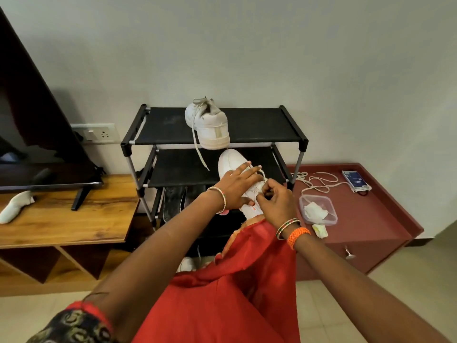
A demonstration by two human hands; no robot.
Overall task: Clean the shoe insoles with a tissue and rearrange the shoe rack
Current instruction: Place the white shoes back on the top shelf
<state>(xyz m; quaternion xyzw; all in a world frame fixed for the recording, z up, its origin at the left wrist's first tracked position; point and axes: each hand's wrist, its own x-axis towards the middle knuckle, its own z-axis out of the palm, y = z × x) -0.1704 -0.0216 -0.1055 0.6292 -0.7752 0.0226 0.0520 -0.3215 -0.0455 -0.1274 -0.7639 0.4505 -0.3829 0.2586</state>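
Observation:
A white sneaker (231, 160) rests toe-away on my red-clad lap in front of the black shoe rack (259, 138). My left hand (236, 188) lies flat over its laces and holds its side. My right hand (273, 196) pinches the shoe's white lace near the tongue. A second white sneaker (209, 122) stands on the rack's top shelf, heel toward me, with a lace hanging down. Dark insoles (173, 200) lean on a lower shelf. A crumpled tissue (315, 210) lies in a clear plastic box (331, 219) to the right.
A maroon cabinet (371, 219) on the right carries a loose white lace (319, 181), a small blue device (356, 181) and another tissue (320, 230). On the left, a wooden TV table (61, 219) holds a screen (37, 144) and a white insole (14, 206).

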